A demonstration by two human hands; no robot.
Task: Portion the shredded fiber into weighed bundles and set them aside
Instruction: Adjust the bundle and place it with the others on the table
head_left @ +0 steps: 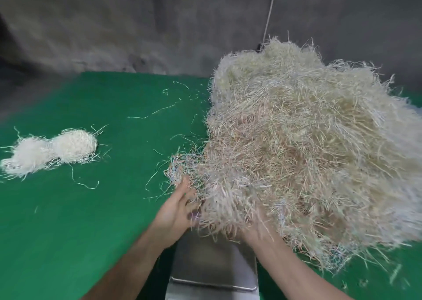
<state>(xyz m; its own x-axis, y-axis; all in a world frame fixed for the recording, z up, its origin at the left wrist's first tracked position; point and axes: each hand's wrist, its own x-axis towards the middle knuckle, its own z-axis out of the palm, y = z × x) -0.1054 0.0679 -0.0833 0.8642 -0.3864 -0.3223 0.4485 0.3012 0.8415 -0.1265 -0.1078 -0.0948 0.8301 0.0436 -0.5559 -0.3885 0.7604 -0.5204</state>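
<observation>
My left hand (178, 210) lay against the near-left edge of the big fiber pile (308, 140), fingers mostly straight and pushed among the strands, gripping nothing I could make out. My right hand (255, 233) was buried under the pile's near edge, so I could not tell its grip. The metal scale (212, 265) sat near me between my forearms. Two small bundles (52, 151) lay touching at the left of the green surface (91, 231). I judged the job barely begun, with most fiber still unportioned.
</observation>
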